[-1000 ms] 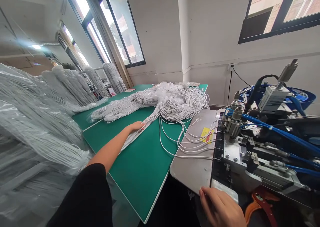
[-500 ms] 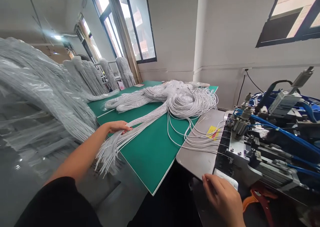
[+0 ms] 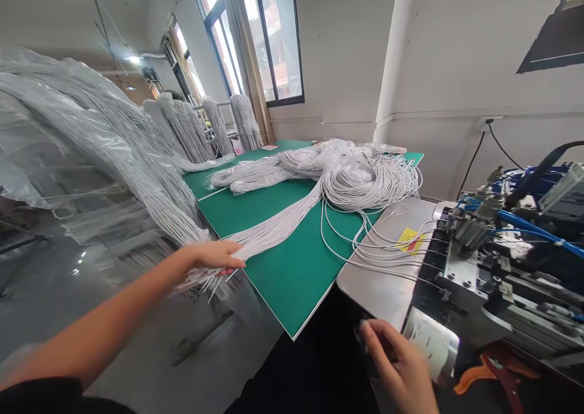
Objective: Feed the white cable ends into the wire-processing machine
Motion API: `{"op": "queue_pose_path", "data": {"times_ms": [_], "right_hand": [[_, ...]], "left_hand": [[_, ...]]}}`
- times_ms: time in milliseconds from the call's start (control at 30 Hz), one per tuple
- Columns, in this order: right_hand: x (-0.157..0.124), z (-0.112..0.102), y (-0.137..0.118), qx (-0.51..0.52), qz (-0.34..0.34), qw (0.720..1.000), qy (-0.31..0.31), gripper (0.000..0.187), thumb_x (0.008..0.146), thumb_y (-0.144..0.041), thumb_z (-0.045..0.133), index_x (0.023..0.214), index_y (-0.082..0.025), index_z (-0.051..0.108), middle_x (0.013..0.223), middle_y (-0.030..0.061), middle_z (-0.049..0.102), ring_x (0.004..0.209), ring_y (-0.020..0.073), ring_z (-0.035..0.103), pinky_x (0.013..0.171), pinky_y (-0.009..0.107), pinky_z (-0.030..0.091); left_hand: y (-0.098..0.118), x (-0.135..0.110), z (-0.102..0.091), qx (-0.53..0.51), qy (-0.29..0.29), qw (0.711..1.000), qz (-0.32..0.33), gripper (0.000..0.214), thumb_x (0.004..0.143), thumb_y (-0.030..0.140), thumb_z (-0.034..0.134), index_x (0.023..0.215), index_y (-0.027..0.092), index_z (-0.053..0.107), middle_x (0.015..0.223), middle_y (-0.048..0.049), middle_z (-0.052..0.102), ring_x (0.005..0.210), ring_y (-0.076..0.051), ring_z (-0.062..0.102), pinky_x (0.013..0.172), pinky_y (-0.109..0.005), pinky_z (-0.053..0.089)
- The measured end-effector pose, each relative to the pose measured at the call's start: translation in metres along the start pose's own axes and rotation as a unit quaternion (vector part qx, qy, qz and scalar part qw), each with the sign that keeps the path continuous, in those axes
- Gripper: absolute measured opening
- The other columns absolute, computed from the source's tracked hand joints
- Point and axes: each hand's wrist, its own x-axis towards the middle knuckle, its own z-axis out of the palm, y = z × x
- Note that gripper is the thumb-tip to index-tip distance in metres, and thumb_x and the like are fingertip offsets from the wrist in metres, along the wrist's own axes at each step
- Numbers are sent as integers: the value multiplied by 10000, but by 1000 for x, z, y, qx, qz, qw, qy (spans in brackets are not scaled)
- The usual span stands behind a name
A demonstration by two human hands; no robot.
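Left hand (image 3: 216, 256): fingers clamped on the white cables (image 3: 280, 222), by the left edge of the tabletop (image 3: 296, 286).
White cables: stretched across the tabletop from the far coil (image 3: 365, 186).
Right hand (image 3: 399, 362): fingers curled, near the metal plate (image 3: 374, 289); cannot tell whether they grip anything.

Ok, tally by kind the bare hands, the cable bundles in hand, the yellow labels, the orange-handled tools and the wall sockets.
Bare hands: 2, left hand and right hand
White cable bundle in the left hand: 1
Yellow label: 1
Orange-handled tool: 1
Wall socket: 1
Total: 6
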Motion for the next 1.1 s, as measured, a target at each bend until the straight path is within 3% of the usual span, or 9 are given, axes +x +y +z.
{"op": "queue_pose_path", "data": {"times_ms": [100,200,300,367,433,500,633,900,1100], "right_hand": [[12,38,-18,266,138,952,-58,445,840,-552,582,1055,-165,628,734,53,668,613,175,615,537,265,487],[34,67,-33,541,261,792,-111,526,808,-584,604,1126,-166,590,1017,127,685,893,230,669,752,359,545],[53,75,-37,671,331,654,-110,350,782,-400,707,982,-129,615,838,67,682,661,128,655,611,227,543],[57,71,-32,703,341,616,-102,251,739,-219,755,924,-138,606,646,-36,598,425,29,490,402,118,417],[55,65,-25,700,331,625,-98,257,694,-162,786,856,-146,587,559,-88,509,348,-6,341,315,89,293],[50,60,-19,671,317,665,-82,305,652,-216,828,763,-150,551,535,-94,479,344,-14,292,303,90,259],[40,53,-11,586,293,754,-41,426,599,-355,858,706,-158,495,508,-94,454,343,-18,260,315,107,229],[18,66,23,289,249,924,6,453,687,-492,712,938,-151,550,582,-38,544,339,51,383,315,174,260],[3,80,51,193,202,960,5,314,686,-418,711,841,-166,608,649,-1,572,513,126,508,457,236,398]], "left_hand": [[34,-10,47,-26,-59,996,69,376,696,569,688,823,242,553,670,6,602,582,-191,593,541,-275,451],[69,-28,82,-74,-214,965,133,476,783,614,596,1094,258,542,800,-17,650,654,-200,647,598,-293,506],[92,-46,86,69,-393,882,252,509,858,491,578,1277,211,510,1010,-58,679,933,-220,667,837,-307,505],[95,-46,77,174,-412,847,287,476,874,420,580,1304,227,519,1102,-47,674,1054,-215,632,922,-283,462],[86,-30,64,231,-314,880,272,464,902,436,525,1324,241,508,1125,-45,676,1036,-209,639,877,-268,480],[69,1,53,272,-100,921,260,476,919,458,466,1337,232,489,1203,-66,640,1084,-230,609,899,-304,478],[35,82,46,311,177,912,202,559,900,479,437,1335,130,480,1369,-142,510,1272,-292,463,1075,-416,354],[42,162,88,333,313,873,170,722,904,571,357,1424,71,341,1506,-190,298,1402,-328,244,1109,-467,278],[45,186,59,329,391,859,44,478,929,386,335,1246,66,495,1268,-211,521,1174,-319,469,959,-426,391]]}}
